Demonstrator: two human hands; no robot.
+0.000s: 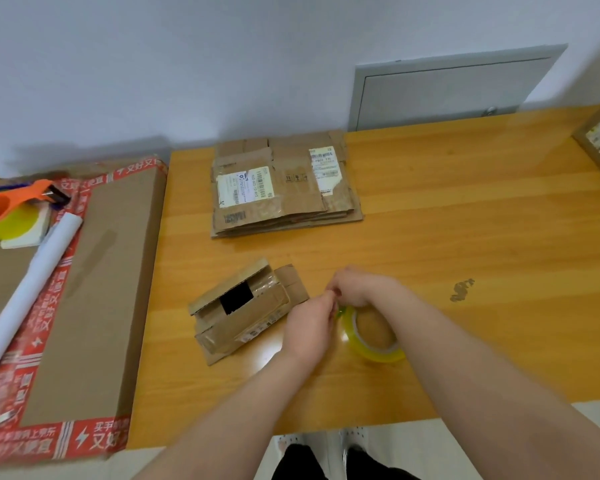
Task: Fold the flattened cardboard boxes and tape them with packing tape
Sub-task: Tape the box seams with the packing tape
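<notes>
While the roll of packing tape (367, 352) sits on the wooden table (465, 220) just right of the partly folded box (246, 311), the right hand (355, 285) grips its top rim and the left hand (309, 327) pinches there with curled fingers

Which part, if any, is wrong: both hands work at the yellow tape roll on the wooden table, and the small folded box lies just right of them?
The side is wrong. The head view shows the small folded box just left of them; the left hand and right hand do work at the yellow tape roll on the wooden table.
</notes>
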